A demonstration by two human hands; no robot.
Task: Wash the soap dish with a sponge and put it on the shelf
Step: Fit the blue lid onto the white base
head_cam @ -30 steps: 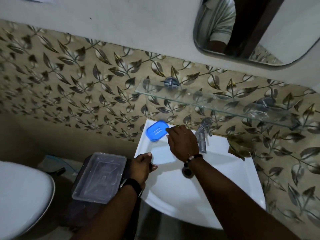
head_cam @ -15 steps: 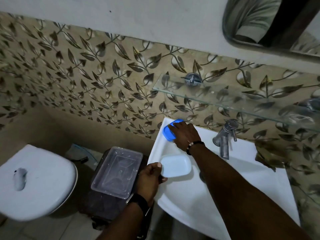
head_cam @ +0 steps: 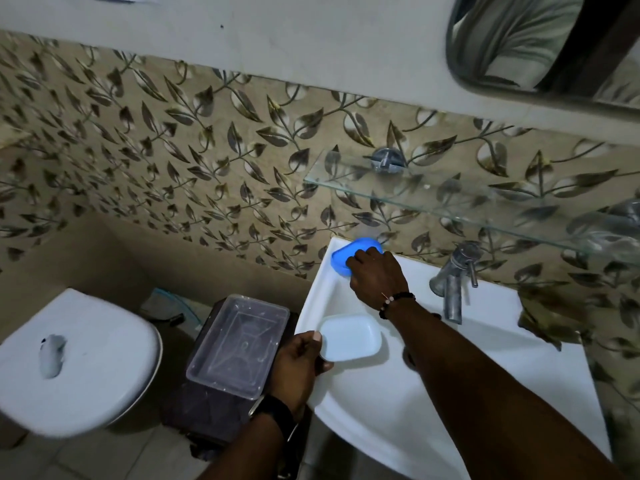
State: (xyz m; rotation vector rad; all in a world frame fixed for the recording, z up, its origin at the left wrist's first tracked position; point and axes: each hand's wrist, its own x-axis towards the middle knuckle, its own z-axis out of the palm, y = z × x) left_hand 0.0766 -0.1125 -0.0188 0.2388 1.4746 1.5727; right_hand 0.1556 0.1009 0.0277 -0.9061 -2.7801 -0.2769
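Observation:
The soap dish is in two parts. My left hand (head_cam: 298,365) holds the pale white tray (head_cam: 349,337) by its left end, over the left side of the white sink (head_cam: 398,410). My right hand (head_cam: 377,277) reaches to the sink's back left corner, its fingers closed over the blue slotted part (head_cam: 341,256), which is tilted up on the rim. The glass shelf (head_cam: 450,202) is fixed to the leaf-patterned wall above the sink and bears nothing I can see. No sponge is in view.
A metal tap (head_cam: 453,282) stands at the back of the sink, right of my right wrist. A clear plastic container (head_cam: 239,344) sits on a dark bin left of the sink. A white toilet lid (head_cam: 86,362) is at far left, a mirror (head_cam: 540,39) at top right.
My right hand has moved left from near the tap onto the blue part and tipped it up from lying flat. The white tray in my left hand has come into view. The view shifted left.

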